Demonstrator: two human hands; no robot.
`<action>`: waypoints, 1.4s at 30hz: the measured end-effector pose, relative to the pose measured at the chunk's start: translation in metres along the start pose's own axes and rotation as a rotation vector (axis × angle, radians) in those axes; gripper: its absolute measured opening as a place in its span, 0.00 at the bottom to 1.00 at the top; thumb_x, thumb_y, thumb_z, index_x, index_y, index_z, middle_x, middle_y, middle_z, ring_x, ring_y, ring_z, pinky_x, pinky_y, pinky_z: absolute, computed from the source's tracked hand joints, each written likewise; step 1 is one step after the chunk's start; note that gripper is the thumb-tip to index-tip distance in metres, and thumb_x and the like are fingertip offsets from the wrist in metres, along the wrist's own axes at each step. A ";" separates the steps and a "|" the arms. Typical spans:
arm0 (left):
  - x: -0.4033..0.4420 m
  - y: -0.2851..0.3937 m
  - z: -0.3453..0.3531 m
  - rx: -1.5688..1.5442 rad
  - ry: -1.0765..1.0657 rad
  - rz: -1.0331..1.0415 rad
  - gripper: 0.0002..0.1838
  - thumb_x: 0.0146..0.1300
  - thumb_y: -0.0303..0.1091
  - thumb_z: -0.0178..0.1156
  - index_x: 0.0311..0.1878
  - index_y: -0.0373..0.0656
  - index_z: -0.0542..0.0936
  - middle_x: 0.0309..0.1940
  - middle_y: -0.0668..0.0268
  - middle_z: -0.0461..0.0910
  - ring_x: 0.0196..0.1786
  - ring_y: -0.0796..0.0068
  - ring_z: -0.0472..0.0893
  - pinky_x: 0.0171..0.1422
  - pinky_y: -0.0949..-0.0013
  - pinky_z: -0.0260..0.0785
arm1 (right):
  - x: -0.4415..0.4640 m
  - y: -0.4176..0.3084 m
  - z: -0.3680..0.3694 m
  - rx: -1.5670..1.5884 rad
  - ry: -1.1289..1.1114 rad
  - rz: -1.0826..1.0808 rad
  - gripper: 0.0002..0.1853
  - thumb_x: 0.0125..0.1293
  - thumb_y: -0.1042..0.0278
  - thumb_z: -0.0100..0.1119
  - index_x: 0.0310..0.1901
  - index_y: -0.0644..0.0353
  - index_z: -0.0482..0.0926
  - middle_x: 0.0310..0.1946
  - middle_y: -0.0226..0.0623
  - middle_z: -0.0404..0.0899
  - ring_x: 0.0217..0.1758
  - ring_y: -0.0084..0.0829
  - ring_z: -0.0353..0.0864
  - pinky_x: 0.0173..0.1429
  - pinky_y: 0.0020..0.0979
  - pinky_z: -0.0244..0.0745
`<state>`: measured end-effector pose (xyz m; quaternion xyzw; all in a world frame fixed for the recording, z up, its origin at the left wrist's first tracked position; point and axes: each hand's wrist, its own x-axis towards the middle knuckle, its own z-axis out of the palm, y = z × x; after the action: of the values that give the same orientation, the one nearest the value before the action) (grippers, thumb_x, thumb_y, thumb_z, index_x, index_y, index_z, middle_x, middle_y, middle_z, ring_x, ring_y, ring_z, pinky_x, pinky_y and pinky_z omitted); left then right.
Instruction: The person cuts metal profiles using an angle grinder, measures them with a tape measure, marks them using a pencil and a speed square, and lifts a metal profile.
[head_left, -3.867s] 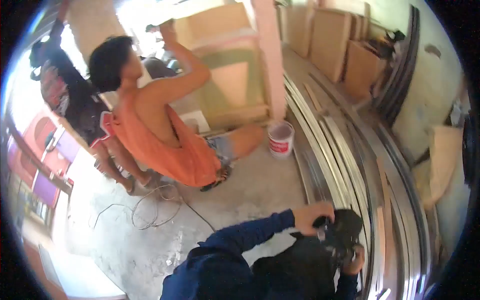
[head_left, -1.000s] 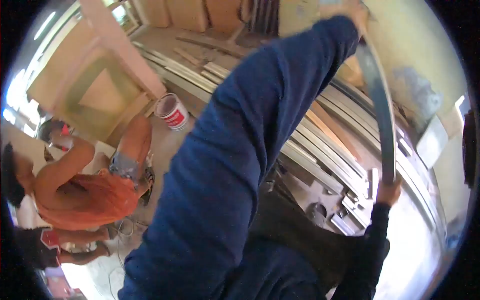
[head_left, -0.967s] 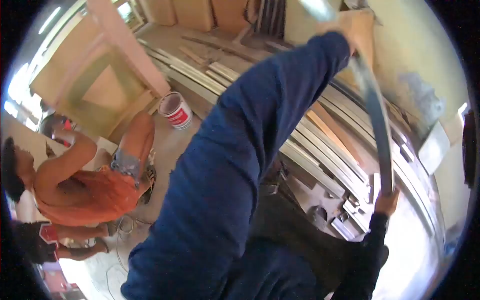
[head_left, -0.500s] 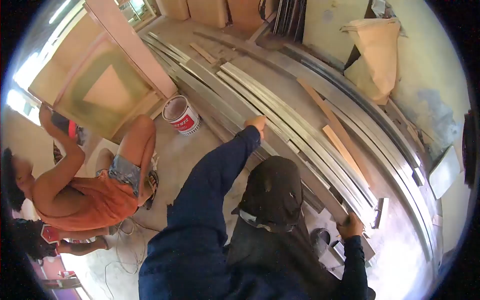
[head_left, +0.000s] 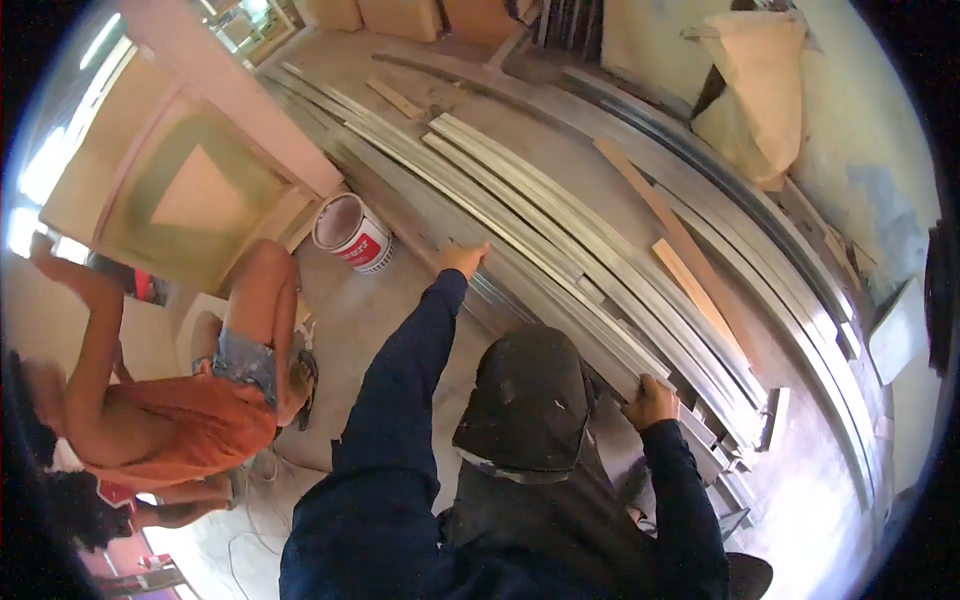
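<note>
My left hand (head_left: 463, 260) is closed on the near edge of a long grey metal profile (head_left: 540, 285), close to its middle. Near the profile's right end, my right hand (head_left: 652, 401) grips it with the fingers over the top edge. The profile runs slantwise from upper left to lower right, alongside several pale metal profiles (head_left: 560, 222) lying on the floor. A dark cloth cap (head_left: 525, 400) in the lower centre hides part of the floor and the metal between my arms.
A white and red bucket (head_left: 353, 236) stands left of the metal. Beyond it, a person in an orange top (head_left: 180, 425) squats beside a wooden panel (head_left: 190, 180). Wooden strips (head_left: 695, 292) and dark bars (head_left: 700, 165) lie to the right, near a beige sack (head_left: 760, 90).
Both hands have moved left and nearer to me with the profile, which has come away from the other profiles and tilted. The squatting person's arm has shifted.
</note>
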<state>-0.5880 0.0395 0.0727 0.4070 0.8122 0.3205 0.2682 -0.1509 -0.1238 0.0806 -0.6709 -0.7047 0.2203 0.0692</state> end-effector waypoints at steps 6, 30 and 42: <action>-0.005 0.011 0.022 0.318 0.062 0.057 0.53 0.49 0.67 0.70 0.67 0.31 0.71 0.61 0.36 0.73 0.70 0.43 0.67 0.75 0.53 0.57 | 0.007 -0.013 -0.017 -0.044 -0.048 0.024 0.21 0.44 0.53 0.73 0.38 0.54 0.80 0.31 0.40 0.84 0.39 0.49 0.84 0.46 0.47 0.79; 0.030 0.060 0.078 0.815 -0.650 1.220 0.30 0.44 0.40 0.76 0.54 0.49 0.81 0.51 0.57 0.81 0.59 0.51 0.77 0.63 0.51 0.71 | -0.021 0.046 -0.042 -0.327 0.222 -0.017 0.34 0.55 0.51 0.69 0.64 0.48 0.71 0.51 0.35 0.78 0.57 0.37 0.79 0.64 0.47 0.68; 0.012 0.088 0.063 0.938 -0.787 1.115 0.25 0.45 0.37 0.74 0.48 0.44 0.80 0.42 0.51 0.82 0.48 0.46 0.81 0.52 0.49 0.73 | -0.043 0.052 -0.089 -0.335 -0.117 0.240 0.30 0.52 0.46 0.74 0.53 0.52 0.78 0.46 0.41 0.84 0.51 0.44 0.86 0.51 0.49 0.79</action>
<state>-0.5072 0.1091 0.0947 0.9021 0.3874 -0.1316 0.1369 -0.0650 -0.1461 0.1474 -0.7381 -0.6494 0.1454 -0.1111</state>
